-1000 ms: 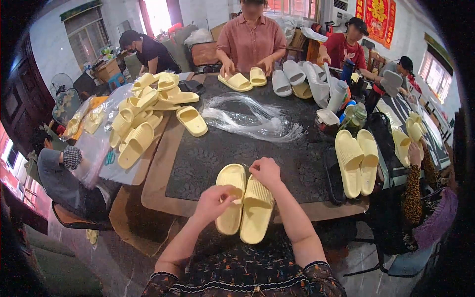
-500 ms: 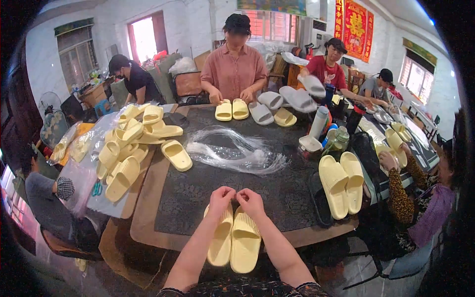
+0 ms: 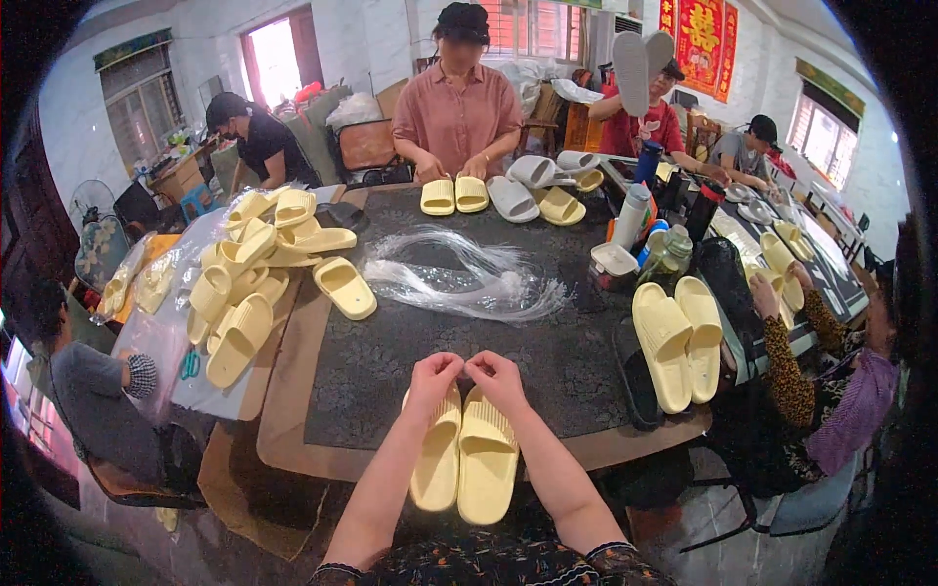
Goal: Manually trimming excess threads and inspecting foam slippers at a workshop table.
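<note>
Two pale yellow slide slippers, a left one and a right one, stand side by side at the near table edge, heels toward me. Over their toe ends, my left hand and my right hand almost meet, thumbs and fingers pinched together. Whatever thin thing they may hold is too fine to make out. Beyond them a loose bundle of clear plastic strands lies on the dark tabletop.
A heap of yellow slippers is at left, with one slipper apart. At right stand another yellow pair, bottles and a black bag. Across the table, a person handles yellow slippers beside grey ones. Others sit around.
My hands stay pinched together over the slippers while the view shifts slightly. At the back right, a person has lifted grey slippers higher, soles showing.
</note>
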The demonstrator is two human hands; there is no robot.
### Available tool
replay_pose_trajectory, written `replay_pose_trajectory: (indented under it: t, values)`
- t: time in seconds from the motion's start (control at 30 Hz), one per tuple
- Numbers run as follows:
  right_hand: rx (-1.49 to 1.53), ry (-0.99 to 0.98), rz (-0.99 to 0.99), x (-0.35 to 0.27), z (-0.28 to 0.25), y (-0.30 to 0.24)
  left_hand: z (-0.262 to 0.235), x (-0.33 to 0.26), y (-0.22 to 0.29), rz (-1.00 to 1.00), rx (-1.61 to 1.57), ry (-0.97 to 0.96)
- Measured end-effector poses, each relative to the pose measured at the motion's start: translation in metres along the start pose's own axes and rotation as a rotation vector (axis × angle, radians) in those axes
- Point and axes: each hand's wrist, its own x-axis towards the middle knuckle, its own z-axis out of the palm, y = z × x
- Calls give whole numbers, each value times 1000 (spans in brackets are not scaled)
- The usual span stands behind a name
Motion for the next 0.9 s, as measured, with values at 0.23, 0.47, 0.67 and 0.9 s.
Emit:
replay_pose_trajectory:
  t: [0.23,0.47,0.67,0.9]
  values:
    - [18,59,-18,1,-2,7,0,1,-2,103,-11,41]
    - [70,14,8,-1,1,6,0,-4,1,29,-45,-9]
    - [80,61,-5,3,1,13,-3,3,-8,98,-50,17]
    - [139,32,5,1,2,11,0,-4,3,96,33,-22]
